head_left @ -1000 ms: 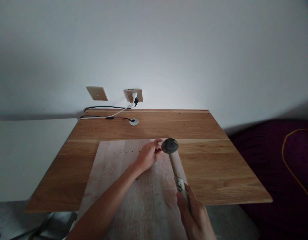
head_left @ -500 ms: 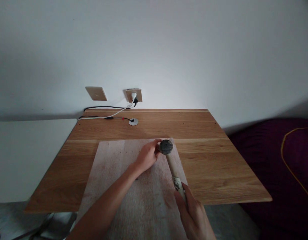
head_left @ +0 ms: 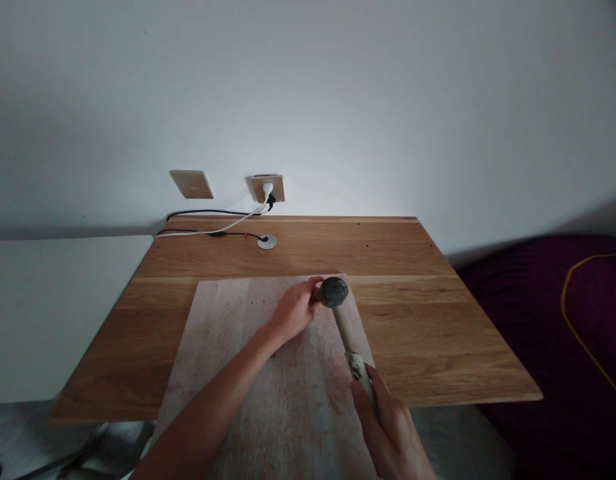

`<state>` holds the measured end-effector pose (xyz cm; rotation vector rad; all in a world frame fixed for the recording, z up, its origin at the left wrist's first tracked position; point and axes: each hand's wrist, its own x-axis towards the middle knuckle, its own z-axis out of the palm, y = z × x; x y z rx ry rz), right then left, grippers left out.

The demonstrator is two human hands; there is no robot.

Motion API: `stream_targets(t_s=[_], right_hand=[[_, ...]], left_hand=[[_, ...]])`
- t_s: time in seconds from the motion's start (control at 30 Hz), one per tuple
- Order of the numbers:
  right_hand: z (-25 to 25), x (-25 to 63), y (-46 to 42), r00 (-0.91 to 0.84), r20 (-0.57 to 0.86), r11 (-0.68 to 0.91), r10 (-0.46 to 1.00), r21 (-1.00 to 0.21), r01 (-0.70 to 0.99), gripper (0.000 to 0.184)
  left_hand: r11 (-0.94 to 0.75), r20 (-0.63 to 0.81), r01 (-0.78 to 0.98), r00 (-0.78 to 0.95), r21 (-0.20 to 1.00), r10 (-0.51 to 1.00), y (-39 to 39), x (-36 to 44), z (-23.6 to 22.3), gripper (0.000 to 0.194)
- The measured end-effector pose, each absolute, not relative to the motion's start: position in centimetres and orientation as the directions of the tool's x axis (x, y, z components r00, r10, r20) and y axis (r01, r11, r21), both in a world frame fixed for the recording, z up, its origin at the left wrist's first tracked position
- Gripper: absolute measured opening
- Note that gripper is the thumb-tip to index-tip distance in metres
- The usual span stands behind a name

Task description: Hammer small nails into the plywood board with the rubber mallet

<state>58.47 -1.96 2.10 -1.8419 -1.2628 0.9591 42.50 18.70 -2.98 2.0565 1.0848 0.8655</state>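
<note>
A pale plywood board [head_left: 248, 373] lies on the wooden table [head_left: 428, 333]. My left hand [head_left: 294, 312] rests on the board's far part with its fingers pinched together; what they pinch is too small to make out. My right hand [head_left: 392, 433] is wrapped round the wooden handle of a hammer [head_left: 344, 323]. The hammer's dark round head [head_left: 333, 292] sits right beside my left fingertips, just above the board.
A white cable [head_left: 223, 230] and a black cable run from a wall socket [head_left: 268, 189] to a round grommet [head_left: 267, 242] at the table's back. A blank wall plate [head_left: 191, 184] is left of the socket. A dark purple cushion [head_left: 563, 320] lies to the right.
The hammer head came down and left from a slightly raised spot to beside my left fingertips. My left hand has stayed in place.
</note>
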Motion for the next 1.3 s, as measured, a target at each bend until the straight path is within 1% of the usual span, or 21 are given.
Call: stream_targets(t_s=[0.07, 0.17, 0.23, 0.37, 0.5, 0.6, 0.67, 0.73, 0.83, 0.9, 1.0, 1.1, 1.2, 1.3], right_hand=[[2.2, 58.5, -1.9, 0.24, -0.178, -0.268, 0.954, -0.865, 0.425, 0.056], [2.4, 58.5, -2.0, 0.244, -0.247, -0.334, 0.938, -0.829, 0.448, 0.06], [2.4, 58.5, -2.0, 0.246, -0.263, -0.352, 0.933, -0.812, 0.466, 0.063], [2.6, 58.6, -1.9, 0.259, -0.192, -0.3, 0.946, -0.821, 0.486, 0.062], [2.8, 58.5, -1.7, 0.245, -0.184, -0.275, 0.952, -0.867, 0.416, 0.055], [2.7, 58.6, -1.8, 0.239, -0.178, -0.266, 0.955, -0.87, 0.415, 0.052], [2.6, 58.7, -2.1, 0.253, -0.213, -0.306, 0.944, -0.852, 0.424, 0.054], [2.3, 59.0, -2.8, 0.275, -0.281, -0.375, 0.92, -0.837, 0.399, 0.06], [1.8, 59.6, -3.8, 0.31, -0.353, -0.451, 0.883, -0.822, 0.347, 0.069], [1.5, 60.0, -4.1, 0.315, -0.373, -0.472, 0.873, -0.809, 0.35, 0.07], [1.4, 60.3, -4.1, 0.317, -0.393, -0.493, 0.863, -0.793, 0.359, 0.07], [1.4, 60.3, -4.1, 0.318, -0.397, -0.495, 0.861, -0.799, 0.341, 0.07], [1.6, 60.2, -4.0, 0.326, -0.381, -0.484, 0.865, -0.803, 0.348, 0.07], [1.6, 60.1, -3.8, 0.338, -0.346, -0.463, 0.875, -0.802, 0.377, 0.072]], left_hand=[[-0.456, 0.258, 0.432, 0.443, 0.778, 0.859, 18.7, 42.5, -2.9, 0.058], [-0.44, 0.232, 0.443, 0.448, 0.781, 0.863, 18.7, 42.6, -2.8, 0.052], [-0.434, 0.224, 0.454, 0.444, 0.778, 0.867, 18.6, 42.6, -2.7, 0.051], [-0.441, 0.233, 0.46, 0.442, 0.771, 0.866, 18.6, 42.5, -2.7, 0.057], [-0.431, 0.219, 0.458, 0.445, 0.778, 0.868, 18.6, 42.5, -2.8, 0.053], [-0.433, 0.22, 0.435, 0.457, 0.79, 0.862, 18.8, 42.5, -2.4, 0.057], [-0.435, 0.201, 0.405, 0.504, 0.804, 0.84, 19.1, 42.0, -1.6, 0.058], [-0.461, 0.185, 0.402, 0.561, 0.791, 0.807, 19.2, 40.8, -0.5, 0.055], [-0.516, 0.184, 0.479, 0.582, 0.71, 0.792, 18.8, 38.3, 1.5, 0.045], [-0.554, 0.178, 0.517, 0.606, 0.653, 0.775, 17.8, 36.4, 2.7, 0.044], [-0.638, 0.129, 0.555, 0.692, 0.534, 0.71, 15.5, 34.3, 4.0, 0.033], [-0.705, 0.089, 0.57, 0.748, 0.421, 0.658, 13.2, 33.0, 4.3, 0.024], [-0.713, 0.122, 0.615, 0.723, 0.336, 0.68, 11.9, 32.1, 3.8, 0.023], [-0.734, 0.162, 0.622, 0.722, 0.272, 0.673, 11.4, 31.9, 3.2, 0.023]])
